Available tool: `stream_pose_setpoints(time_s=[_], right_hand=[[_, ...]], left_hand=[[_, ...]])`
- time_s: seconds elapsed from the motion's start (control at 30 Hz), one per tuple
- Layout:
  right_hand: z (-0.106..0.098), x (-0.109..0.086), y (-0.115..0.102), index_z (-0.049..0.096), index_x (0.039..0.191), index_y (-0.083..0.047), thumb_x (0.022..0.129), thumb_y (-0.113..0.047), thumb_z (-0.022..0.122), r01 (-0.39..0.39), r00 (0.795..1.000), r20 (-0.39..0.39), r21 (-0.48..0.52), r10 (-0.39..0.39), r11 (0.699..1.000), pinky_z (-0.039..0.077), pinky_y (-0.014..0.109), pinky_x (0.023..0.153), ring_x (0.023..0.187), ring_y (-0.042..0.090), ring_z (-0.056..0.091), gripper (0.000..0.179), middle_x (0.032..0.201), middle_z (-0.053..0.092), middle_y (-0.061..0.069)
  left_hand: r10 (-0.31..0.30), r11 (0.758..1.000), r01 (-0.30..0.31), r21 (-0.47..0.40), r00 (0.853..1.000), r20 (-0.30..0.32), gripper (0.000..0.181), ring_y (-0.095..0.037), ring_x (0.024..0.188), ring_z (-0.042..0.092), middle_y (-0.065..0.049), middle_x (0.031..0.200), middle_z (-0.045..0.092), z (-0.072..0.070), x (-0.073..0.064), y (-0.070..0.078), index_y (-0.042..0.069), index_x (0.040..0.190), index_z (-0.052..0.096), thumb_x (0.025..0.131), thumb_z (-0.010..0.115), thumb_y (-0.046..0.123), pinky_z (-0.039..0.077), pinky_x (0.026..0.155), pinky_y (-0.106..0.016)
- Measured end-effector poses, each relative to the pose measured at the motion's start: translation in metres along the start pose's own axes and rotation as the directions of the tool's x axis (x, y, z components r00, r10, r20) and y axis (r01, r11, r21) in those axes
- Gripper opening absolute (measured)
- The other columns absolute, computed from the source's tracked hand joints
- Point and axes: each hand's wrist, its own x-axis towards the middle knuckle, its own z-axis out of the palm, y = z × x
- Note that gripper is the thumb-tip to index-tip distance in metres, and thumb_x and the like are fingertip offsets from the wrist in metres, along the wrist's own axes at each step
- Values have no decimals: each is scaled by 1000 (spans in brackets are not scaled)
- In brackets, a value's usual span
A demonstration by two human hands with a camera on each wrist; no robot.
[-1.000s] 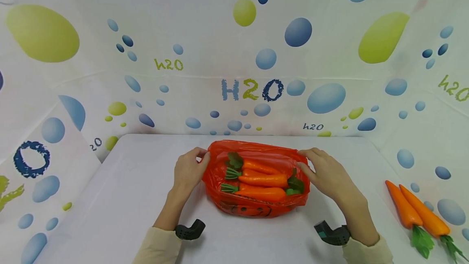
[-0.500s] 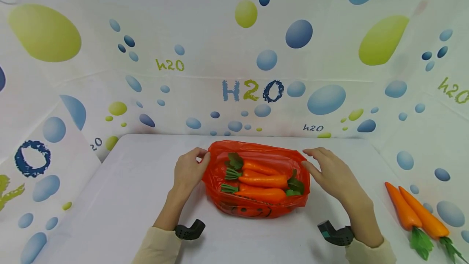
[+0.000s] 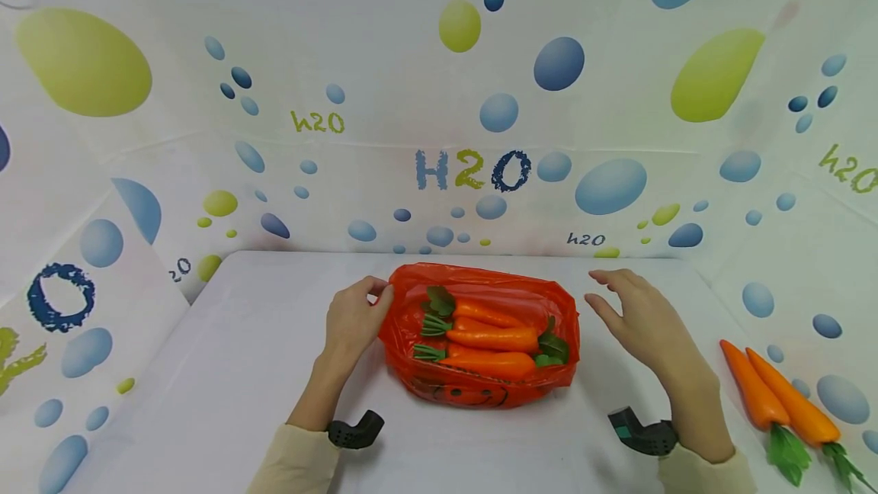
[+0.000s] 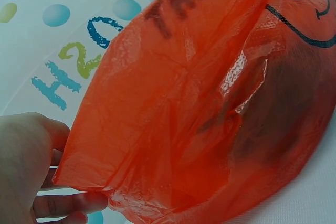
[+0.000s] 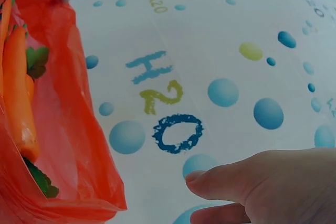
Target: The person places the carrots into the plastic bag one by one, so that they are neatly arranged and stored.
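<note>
A red plastic bag [image 3: 480,396] with a printed smiling face lies on the table, its mouth spread and facing up. Inside it are several orange carrots [image 3: 501,338] with green tops. My left hand [image 3: 354,319] pinches the bag's left edge; in the left wrist view the film of the bag [image 4: 157,103] runs in between thumb and fingers. My right hand [image 3: 638,319] hovers just right of the bag, apart from it, fingers loosely extended and holding nothing. The right wrist view shows that hand's thumb [image 5: 226,182] away from the bag [image 5: 100,166].
Two more carrots [image 3: 789,395], leaves toward me, lie at the table's right side. The white table [image 3: 226,372] ends at a backdrop [image 3: 384,197] printed with blue and green dots. A dark camera band [image 3: 645,433] sits on each wrist.
My right hand has let go of the bag's right edge and drawn back to the right. The left hand and the carrots have stayed in place.
</note>
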Motion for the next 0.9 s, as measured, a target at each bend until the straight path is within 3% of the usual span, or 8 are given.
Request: stream_pose_setpoints(time_s=[0.4, 0.67, 0.9], right_hand=[[-11, -2, 13, 50, 142, -3, 98, -30, 61, -82, 997, 3, -9, 82, 997, 49, 64, 95, 120, 45, 54, 53, 135, 56, 26], [-15, -6, 22, 50, 140, 0, 98, -26, 62, -81, 993, -82, -8, 80, 997, 50, 64, 92, 115, 45, 55, 51, 131, 57, 26], [-17, -7, 30, 51, 139, 1, 98, -27, 61, -103, 989, -108, -12, 101, 995, 50, 65, 91, 114, 46, 54, 50, 132, 55, 28]], left_hand=[[-1, 1000, 1, 2, 1000, -3, 26, -17, 61, 57, -8, 92, 76, 1, 0, -1, 9, 103, 74, 97, 59, 29, 49, 53, -25], [5, 1000, -5, -1, 1000, -7, 26, -16, 58, 56, -8, 90, 76, 2, 0, -1, 8, 103, 74, 97, 59, 29, 49, 52, -25], [6, 1000, -6, 3, 1000, -10, 26, -16, 58, 56, -8, 89, 76, 1, 0, -1, 9, 102, 74, 97, 58, 29, 49, 52, -25]])
